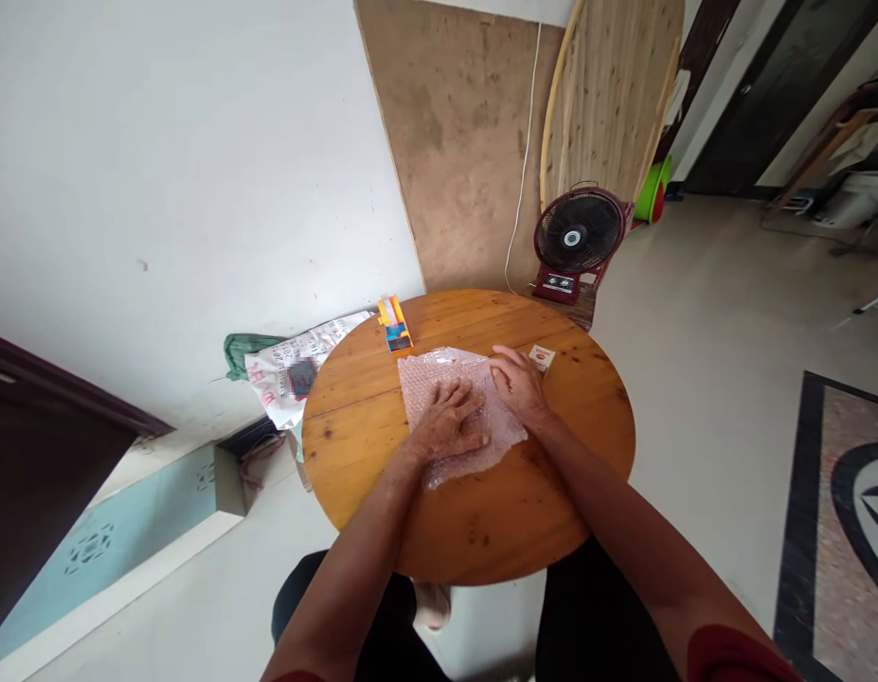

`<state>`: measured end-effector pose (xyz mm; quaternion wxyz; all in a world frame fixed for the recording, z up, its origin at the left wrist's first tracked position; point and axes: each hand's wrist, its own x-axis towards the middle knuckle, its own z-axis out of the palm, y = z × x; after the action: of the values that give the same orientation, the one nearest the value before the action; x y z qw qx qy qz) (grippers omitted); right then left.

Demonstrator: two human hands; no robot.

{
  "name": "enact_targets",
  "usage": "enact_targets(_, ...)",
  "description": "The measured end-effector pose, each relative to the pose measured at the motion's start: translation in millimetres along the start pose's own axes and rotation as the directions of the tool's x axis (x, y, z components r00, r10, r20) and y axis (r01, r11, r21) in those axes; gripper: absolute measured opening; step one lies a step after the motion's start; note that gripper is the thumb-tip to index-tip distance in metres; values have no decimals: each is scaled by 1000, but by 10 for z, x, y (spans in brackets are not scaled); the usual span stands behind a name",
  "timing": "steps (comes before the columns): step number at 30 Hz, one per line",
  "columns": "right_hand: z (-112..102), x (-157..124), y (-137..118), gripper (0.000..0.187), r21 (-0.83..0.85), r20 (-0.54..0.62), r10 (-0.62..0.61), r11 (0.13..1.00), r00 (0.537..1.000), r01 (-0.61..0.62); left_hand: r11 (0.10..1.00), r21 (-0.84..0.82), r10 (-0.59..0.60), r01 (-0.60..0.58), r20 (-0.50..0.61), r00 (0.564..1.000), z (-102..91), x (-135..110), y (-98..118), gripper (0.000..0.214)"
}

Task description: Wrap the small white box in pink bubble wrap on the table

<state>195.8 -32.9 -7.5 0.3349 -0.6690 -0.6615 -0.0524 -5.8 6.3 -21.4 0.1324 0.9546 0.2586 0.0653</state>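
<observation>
A sheet of clear bubble wrap [474, 458] lies spread on a round wooden table [474, 540]. My left hand [449, 424] rests palm down on its middle, with the fingers spread. At the sheet's right edge is my right hand [522, 386], its fingers curled against the wrap and seemingly pinching that edge. Just beyond the right hand sits a small whitish box with red print [542, 356]. An orange and blue plastic item [395, 325] stands near the table's far left edge, beyond the wrap.
Behind the table's far right side, a dark red fan [579, 232] stands on a wooden chair [584, 308]. A large round wooden board [609, 104] leans on the wall. To the left lies a printed white sack [282, 379], above a pale blue box-like piece [140, 530] on the floor.
</observation>
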Motion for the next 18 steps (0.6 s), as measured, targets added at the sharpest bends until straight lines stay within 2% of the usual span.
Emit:
enact_targets(2,-166,46,-1,38,-54,-46,23,998,999,-26,1000,-5,2,-2,7,1000,-1,3,-1,82)
enact_targets(4,-317,93,67,49,-136,-53,99,985,994,-105,1000,-16,4,-4,13,1000,-5,4,-1,83)
enact_targets(6,-424,121,213,66,-209,12,175,963,984,-169,1000,-27,3,-3,14,1000,-11,1,2,84)
enact_targets(8,-482,116,412,74,-247,107,253,943,961,-221,1000,-29,4,-4,10,1000,-13,-2,3,83)
enact_targets(10,-512,83,607,68,-248,200,332,927,922,-280,1000,-26,6,-6,4,1000,-8,-4,2,82)
enact_targets(12,-548,49,726,58,-209,233,386,916,893,-341,1000,-25,3,-3,4,1000,0,0,-3,82)
enact_targets(13,-578,41,736,54,-154,223,406,912,886,-379,1000,-26,0,0,7,1000,3,5,-6,82)
enact_targets(15,-663,48,637,51,62,183,438,888,880,-455,1000,-27,-4,5,11,1000,4,16,-10,83)
enact_targets(16,-712,61,525,49,240,185,434,850,882,-469,1000,-29,-4,4,10,1000,2,21,-10,83)
enact_targets(18,-788,92,206,44,554,236,370,709,899,-437,999,-35,5,-5,0,1000,-9,24,-2,81)
